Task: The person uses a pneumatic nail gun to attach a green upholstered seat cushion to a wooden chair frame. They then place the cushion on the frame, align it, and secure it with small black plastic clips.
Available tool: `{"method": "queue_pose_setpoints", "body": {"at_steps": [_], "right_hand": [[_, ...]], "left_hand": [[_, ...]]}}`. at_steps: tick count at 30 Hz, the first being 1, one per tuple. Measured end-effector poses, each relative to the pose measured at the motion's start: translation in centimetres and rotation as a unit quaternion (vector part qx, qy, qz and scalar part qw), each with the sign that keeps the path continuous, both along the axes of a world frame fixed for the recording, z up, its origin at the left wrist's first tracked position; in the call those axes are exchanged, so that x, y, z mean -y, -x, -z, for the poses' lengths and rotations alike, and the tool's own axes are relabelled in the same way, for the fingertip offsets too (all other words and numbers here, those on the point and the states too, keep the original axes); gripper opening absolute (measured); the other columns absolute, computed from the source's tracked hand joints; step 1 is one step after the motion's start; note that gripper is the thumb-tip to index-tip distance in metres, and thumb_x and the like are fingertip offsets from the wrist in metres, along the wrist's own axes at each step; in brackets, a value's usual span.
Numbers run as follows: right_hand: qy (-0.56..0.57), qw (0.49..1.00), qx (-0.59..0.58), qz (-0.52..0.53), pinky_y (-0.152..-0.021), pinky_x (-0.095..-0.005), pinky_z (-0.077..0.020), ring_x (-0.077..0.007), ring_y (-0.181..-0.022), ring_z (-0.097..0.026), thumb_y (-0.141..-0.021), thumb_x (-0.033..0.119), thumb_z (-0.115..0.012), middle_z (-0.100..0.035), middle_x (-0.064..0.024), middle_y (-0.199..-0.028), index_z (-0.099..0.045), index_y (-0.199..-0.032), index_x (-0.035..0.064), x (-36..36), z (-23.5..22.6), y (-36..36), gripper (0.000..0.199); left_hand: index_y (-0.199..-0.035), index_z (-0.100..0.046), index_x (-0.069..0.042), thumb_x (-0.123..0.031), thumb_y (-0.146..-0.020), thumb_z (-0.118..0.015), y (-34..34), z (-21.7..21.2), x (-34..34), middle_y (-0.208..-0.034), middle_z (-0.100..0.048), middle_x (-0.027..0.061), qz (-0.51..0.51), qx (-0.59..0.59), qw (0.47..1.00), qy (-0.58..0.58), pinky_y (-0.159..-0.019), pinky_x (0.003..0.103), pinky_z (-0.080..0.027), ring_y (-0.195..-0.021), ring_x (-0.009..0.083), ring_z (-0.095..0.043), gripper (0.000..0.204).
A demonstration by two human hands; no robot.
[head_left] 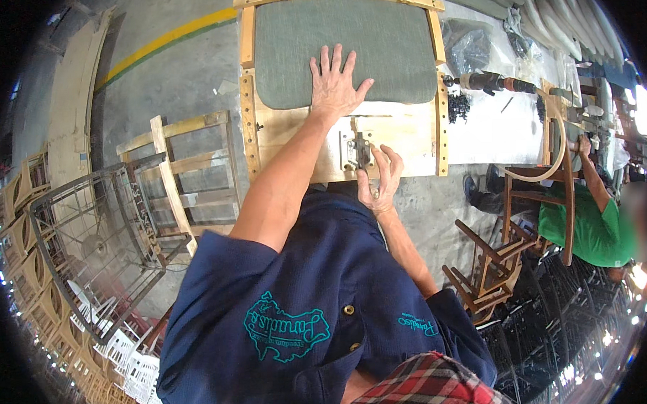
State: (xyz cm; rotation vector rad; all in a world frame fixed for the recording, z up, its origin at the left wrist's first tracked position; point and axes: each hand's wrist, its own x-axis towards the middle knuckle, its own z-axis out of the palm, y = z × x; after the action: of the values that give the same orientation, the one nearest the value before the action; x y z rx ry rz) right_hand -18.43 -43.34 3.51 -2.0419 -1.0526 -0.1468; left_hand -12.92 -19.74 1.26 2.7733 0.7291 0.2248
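— Now, is the left hand (336, 87) pressing flat, fingers spread, on the green cushion (343, 48)?
— Yes; the right hand (380, 182) is pinching the metal bracket (357, 149) on the wooden frame (293, 135). Keeping it squared probably helps.

A light plywood bench (414, 138) edged by perforated wooden rails (249, 126) carries a grey-green upholstered seat cushion (346, 48), which lies flat across its far half. On the bare near half sits a small metal bracket (359, 151), close to the front edge. To the right a white-covered surface (492, 135) bears a power screwdriver (487, 82), a heap of dark screws (458, 106) and a clear plastic bag (469, 47).
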Motion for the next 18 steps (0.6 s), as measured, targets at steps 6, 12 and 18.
{"method": "queue_pose_setpoints", "body": {"at_steps": [6,12,18], "right_hand": [[0.067,0.996,-0.031,-0.047,-0.105,-0.0557,-0.0362,-0.0366,-0.122,-0.052,-0.09,0.025,-0.071,-0.055,-0.0183,-0.133,-0.064,-0.129,0.0141,3.1,0.4,2.2,0.041],[0.056,0.998,0.018,-0.034,-0.111,-0.0613,-0.0281,-0.0384,-0.129,-0.048,-0.088,0.016,-0.066,-0.051,-0.022,-0.137,-0.065,-0.128,0.0151,1.4,1.4,0.0,0.04],[0.072,0.994,-0.068,0.044,-0.109,-0.0565,-0.0338,-0.0421,-0.128,-0.045,-0.09,0.031,-0.07,-0.047,-0.0249,-0.139,-0.053,-0.141,0.0068,1.6,1.3,1.6,0.06]], "left_hand": [[-0.156,-0.041,-0.012,-0.064,-0.098,-0.047,0.0,-0.2,0.0,-0.165,-0.026,0.0188,-0.004,0.015,1.0,-0.007,-0.124,0.063,-0.012,-0.154,0.0416,-0.016,0.078],[-0.155,-0.042,-0.012,-0.065,-0.098,-0.048,-0.1,0.0,0.0,-0.165,-0.026,0.019,-0.002,0.016,1.0,0.004,-0.123,0.064,-0.014,-0.154,0.0409,-0.016,0.079],[-0.155,-0.041,-0.012,-0.067,-0.096,-0.049,-0.1,0.4,-0.1,-0.165,-0.027,0.0189,-0.005,0.02,1.0,-0.006,-0.123,0.064,-0.014,-0.155,0.0403,-0.015,0.081]]}}
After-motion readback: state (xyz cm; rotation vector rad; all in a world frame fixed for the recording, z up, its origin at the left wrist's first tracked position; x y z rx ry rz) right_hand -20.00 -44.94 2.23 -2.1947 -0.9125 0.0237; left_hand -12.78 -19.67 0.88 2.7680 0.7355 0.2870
